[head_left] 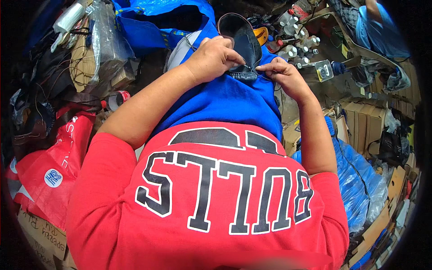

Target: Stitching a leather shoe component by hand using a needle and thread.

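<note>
A black shoe (248, 42) with a brownish rim rests on the blue cloth (216, 101) over my lap, its gathered or stitched edge toward me. My left hand (217, 57) bends over the shoe's left side, thumb and fingers closed at its opening. On the other side, my right hand (288, 76) pinches with thumb and forefinger close to the shoe's near right edge. Between the fingertips shows a small bright glint, too fine to name. What either pinch holds is hidden or too small to make out.
A blue bag (166, 22) lies open beyond my left arm. Several small bottles (299, 47) stand at the far right, near a clear square container (324, 71). A red bag (58, 166) lies at left; blue plastic wrap (355, 175) and cardboard (362, 119) lie at right.
</note>
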### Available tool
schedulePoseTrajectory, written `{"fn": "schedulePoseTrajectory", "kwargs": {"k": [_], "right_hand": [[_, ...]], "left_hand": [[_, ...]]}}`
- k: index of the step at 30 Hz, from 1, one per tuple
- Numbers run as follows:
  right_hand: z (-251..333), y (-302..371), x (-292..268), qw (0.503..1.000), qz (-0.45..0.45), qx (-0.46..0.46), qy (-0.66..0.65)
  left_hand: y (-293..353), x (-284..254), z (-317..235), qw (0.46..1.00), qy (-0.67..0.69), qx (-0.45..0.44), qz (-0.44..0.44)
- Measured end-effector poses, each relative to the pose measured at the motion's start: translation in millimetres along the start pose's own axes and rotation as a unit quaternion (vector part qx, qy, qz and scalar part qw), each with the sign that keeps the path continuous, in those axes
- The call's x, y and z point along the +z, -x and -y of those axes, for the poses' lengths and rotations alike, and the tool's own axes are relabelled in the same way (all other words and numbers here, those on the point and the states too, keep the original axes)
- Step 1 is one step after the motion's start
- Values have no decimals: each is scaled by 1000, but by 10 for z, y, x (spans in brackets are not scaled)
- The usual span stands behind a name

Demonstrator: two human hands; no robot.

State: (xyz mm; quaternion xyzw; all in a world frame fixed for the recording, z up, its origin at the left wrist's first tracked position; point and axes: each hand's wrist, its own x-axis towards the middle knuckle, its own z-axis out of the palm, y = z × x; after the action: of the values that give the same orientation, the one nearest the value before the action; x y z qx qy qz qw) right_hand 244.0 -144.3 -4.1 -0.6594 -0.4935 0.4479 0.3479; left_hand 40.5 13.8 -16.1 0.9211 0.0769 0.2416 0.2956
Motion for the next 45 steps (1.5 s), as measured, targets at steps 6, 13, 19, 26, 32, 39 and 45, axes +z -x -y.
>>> {"fn": "schedulePoseTrajectory", "kwargs": {"k": [6, 13, 19, 26, 32, 39, 45], "right_hand": [[-27, -8, -2, 1000, 14, 13, -10], [45, -51, 18, 1000, 22, 11, 2], [114, 175, 145, 994, -42, -19, 101], [59, 111, 176, 978, -29, 87, -187], [117, 35, 191, 980, -26, 67, -184], [211, -71, 231, 997, 4, 52, -66], [50, 27, 78, 990, -20, 29, -134]], "left_hand": [[-101, 45, 51, 999, 22, -7, 44], [-245, 47, 115, 994, 39, 12, 102], [18, -126, -257, 996, -69, -44, 39], [-67, 43, -194, 967, 37, -231, 100], [-129, 112, -206, 960, 66, -248, 109], [-127, -52, -281, 975, -90, -134, 153], [7, -176, -225, 984, -115, -68, 117]]}}
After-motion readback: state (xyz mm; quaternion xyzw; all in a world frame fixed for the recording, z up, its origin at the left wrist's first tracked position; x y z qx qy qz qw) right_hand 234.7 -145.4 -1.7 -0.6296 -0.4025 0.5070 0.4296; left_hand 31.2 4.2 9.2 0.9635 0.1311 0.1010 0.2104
